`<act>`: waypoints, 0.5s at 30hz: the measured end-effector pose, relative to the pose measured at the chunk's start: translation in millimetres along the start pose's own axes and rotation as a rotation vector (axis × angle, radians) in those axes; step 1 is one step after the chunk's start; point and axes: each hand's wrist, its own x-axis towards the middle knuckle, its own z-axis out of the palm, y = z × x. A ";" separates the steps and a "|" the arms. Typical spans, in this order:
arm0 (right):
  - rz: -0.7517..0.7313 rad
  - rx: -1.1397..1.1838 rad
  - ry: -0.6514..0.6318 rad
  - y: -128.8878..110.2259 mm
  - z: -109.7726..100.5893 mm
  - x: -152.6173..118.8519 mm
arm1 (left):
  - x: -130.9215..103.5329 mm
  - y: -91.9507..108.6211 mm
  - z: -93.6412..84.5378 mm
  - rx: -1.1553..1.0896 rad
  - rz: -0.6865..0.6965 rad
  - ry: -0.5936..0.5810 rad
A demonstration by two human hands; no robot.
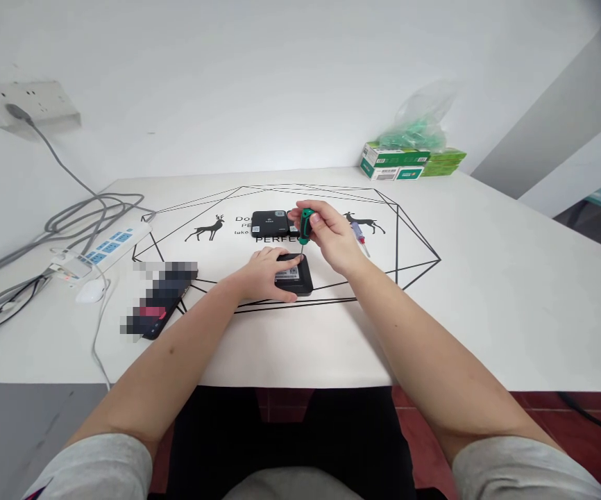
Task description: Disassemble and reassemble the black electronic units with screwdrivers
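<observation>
A small black box [305, 276] with rounded corners and a white label lies flat on the table. Over its left side rests my left hand [266, 274], fingers along the far edge and thumb at the near edge, holding it. My right hand [329, 232] is closed round the green and black handle of a screwdriver [305, 226]. The screwdriver stands nearly upright, its shaft reaching down to the far right corner of the box, close to my left index fingertip. Whether a screw sits under the tip is too small to tell.
Behind the hands lies another black box [269, 223], with a similar one partly hidden beside it. A second screwdriver [359, 235] lies to the right. At left are a phone [162, 302], a power strip [118, 246] and cables. Green-and-white cartons [394, 163] stand against the wall.
</observation>
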 end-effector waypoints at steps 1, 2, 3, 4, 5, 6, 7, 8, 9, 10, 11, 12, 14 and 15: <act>-0.028 -0.071 0.040 0.3 0.5 0.4 | 0.3 -0.3 0.4 0.003 -0.001 0.001; -0.060 -0.147 0.083 0.5 1.3 0.7 | 0.6 -0.6 0.8 0.005 0.000 0.003; -0.087 -0.220 0.121 0.5 2.3 1.0 | 0.8 -1.0 1.1 0.008 0.002 0.006; -0.107 -0.281 0.147 0.5 3.2 1.1 | 1.0 -1.3 1.4 0.009 0.003 0.009; -0.119 -0.324 0.162 0.4 3.9 1.1 | 1.0 -1.6 1.5 0.009 0.005 0.009; -0.129 -0.351 0.167 0.3 4.4 1.0 | 0.9 -1.7 1.5 0.008 0.008 0.007; -0.142 -0.363 0.164 0.5 4.7 0.7 | 0.8 -1.8 1.2 0.005 0.011 0.006; -0.153 -0.355 0.157 1.0 4.7 0.2 | 0.5 -1.7 0.8 0.003 0.015 0.005; -0.157 -0.324 0.148 1.7 4.7 -0.3 | 0.3 -1.4 0.3 0.001 0.018 0.003; -0.152 -0.278 0.132 2.6 4.7 -0.8 | 0.0 -1.1 -0.2 0.002 0.021 0.000; -0.141 -0.231 0.116 3.7 4.8 -1.3 | -0.2 -0.6 -0.8 0.004 0.021 -0.002; -0.132 -0.194 0.109 4.6 5.2 -1.8 | -0.3 0.0 -1.3 0.005 0.019 -0.004; -0.147 -0.194 0.134 5.7 6.3 -2.1 | -0.5 1.3 -2.0 0.007 0.011 -0.006; -0.169 -0.239 0.166 5.6 7.0 -1.9 | -0.5 1.9 -2.1 0.006 0.007 -0.005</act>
